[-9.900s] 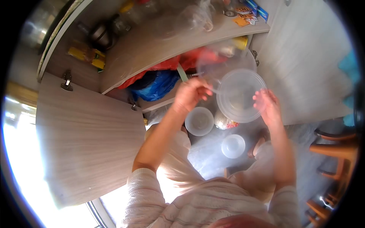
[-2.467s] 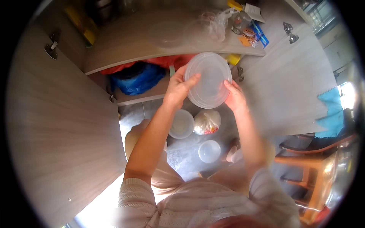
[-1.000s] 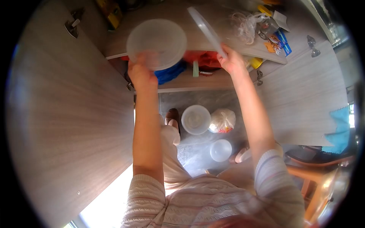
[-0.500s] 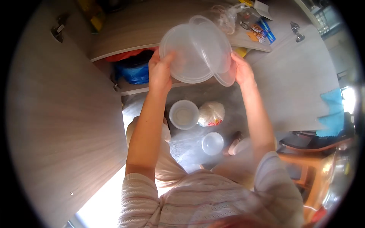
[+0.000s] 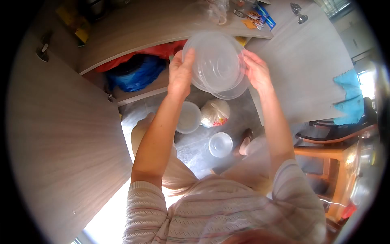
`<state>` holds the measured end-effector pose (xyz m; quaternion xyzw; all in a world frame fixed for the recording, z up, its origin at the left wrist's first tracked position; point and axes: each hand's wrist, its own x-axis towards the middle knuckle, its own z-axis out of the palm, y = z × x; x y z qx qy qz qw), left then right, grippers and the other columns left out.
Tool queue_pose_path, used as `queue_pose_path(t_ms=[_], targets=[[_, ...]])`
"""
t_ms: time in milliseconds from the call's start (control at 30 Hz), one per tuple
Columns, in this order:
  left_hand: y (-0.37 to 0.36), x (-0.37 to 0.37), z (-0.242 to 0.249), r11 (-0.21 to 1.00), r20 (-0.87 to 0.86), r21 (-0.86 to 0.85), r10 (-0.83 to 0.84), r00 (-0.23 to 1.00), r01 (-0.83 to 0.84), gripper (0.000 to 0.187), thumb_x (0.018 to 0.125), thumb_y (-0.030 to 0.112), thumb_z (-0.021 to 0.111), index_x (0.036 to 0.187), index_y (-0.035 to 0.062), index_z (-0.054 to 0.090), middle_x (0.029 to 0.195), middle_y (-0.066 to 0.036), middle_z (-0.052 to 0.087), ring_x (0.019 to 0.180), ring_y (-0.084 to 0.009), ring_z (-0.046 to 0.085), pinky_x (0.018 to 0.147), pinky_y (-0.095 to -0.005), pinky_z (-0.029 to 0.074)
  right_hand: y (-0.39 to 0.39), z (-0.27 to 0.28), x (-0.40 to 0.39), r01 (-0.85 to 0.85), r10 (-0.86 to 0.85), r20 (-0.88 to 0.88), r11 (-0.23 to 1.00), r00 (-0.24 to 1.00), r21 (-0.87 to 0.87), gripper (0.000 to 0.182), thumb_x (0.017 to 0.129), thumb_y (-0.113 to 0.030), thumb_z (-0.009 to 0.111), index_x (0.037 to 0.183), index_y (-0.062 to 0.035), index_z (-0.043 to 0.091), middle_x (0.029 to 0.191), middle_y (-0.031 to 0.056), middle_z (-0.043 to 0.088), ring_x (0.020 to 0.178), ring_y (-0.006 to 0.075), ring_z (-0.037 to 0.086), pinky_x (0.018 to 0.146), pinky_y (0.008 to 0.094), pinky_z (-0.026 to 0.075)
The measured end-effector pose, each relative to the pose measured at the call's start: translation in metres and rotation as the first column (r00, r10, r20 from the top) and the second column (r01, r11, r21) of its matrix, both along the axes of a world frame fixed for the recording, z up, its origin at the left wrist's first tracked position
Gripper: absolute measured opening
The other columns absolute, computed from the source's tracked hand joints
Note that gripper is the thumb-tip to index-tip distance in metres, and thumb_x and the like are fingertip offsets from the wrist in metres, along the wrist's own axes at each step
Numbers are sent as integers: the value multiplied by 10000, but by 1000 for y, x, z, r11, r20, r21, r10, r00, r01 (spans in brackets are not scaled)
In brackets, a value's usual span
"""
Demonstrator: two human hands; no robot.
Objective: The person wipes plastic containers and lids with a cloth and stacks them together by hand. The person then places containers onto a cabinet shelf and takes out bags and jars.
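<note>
Two round translucent plastic lids [image 5: 217,61] are held up in front of the open cabinet, one overlapping most of the other. My left hand [image 5: 180,75] grips their left edge, thumb on top. At the right edge, my right hand [image 5: 256,73] has its fingers closed around the rim. Below them on the grey floor stands a larger translucent plastic tub [image 5: 188,118], partly covered by my left forearm. Beside it sits a knotted plastic bag [image 5: 215,113] with pale contents. A smaller clear tub [image 5: 220,144] stands nearer my feet.
The cabinet's left door [image 5: 69,134] and right door [image 5: 300,69] stand open. Its lower shelf holds a blue bag [image 5: 140,75] and red bag [image 5: 162,49]; packets [image 5: 255,19] lie on the upper shelf. A wooden chair [image 5: 325,154] and turquoise cloth [image 5: 349,95] are at right.
The lids have come together from a splayed, crossed position into a nearly aligned stack. Both hands stay on their edges. The camera view has shifted, moving the cabinet and floor things left and up.
</note>
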<state>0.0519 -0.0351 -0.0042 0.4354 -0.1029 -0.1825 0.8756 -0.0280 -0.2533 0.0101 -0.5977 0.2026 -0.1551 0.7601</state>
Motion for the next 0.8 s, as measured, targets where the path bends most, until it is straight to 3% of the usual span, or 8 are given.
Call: queue_pose_path(t_ms=[133, 300, 433, 533, 700, 800], targets=[[-11, -12, 2, 996, 91, 84, -51, 995, 43, 358, 851, 309, 527, 1025, -4, 508, 983, -67, 564, 872, -123, 504, 789, -261, 399, -7, -1, -9, 56, -56, 5, 996, 998, 65, 232, 840, -91, 538, 1066, -38, 540, 975, 44, 584, 867, 126, 557, 702, 283, 479], [-21, -19, -1, 989, 29, 70, -131, 991, 129, 384, 856, 315, 494, 1054, -15, 498, 1002, -76, 553, 908, -140, 488, 819, -267, 377, -14, -6, -18, 66, -71, 42, 991, 997, 120, 223, 839, -86, 540, 1055, -31, 545, 971, 37, 580, 874, 126, 552, 744, 282, 470], [-24, -24, 4, 979, -107, 135, -138, 985, 152, 403, 848, 323, 497, 1057, -22, 498, 1014, -82, 544, 914, -151, 484, 823, -262, 370, -10, -15, -18, 170, -169, 19, 982, 985, -79, 235, 831, -90, 560, 1055, -23, 534, 917, 38, 585, 830, 105, 540, 724, 252, 452], [-25, -25, 8, 982, -162, 46, -175, 971, 185, 401, 827, 266, 529, 1084, -37, 478, 1059, -104, 529, 936, -164, 489, 832, -270, 376, 0, -21, -20, 182, -179, 37, 959, 983, -217, 261, 828, -95, 567, 1071, -14, 519, 910, 44, 579, 819, 103, 527, 726, 241, 433], [-26, -23, 1, 991, -40, 95, -85, 996, 89, 478, 734, 86, 605, 1150, -57, 417, 1092, -138, 522, 991, -194, 501, 846, -285, 400, 7, -28, -19, 190, -230, -76, 918, 970, -347, 300, 824, -125, 567, 1095, -10, 508, 943, 51, 570, 840, 106, 514, 760, 234, 410], [-21, -20, 0, 985, -19, 163, -55, 998, 58, 520, 691, 19, 613, 1163, -50, 407, 1073, -145, 533, 987, -207, 513, 837, -288, 417, 13, -20, -12, 210, -268, -116, 908, 957, -363, 309, 806, -182, 594, 1043, 1, 519, 882, 38, 564, 755, 96, 513, 670, 236, 417]])
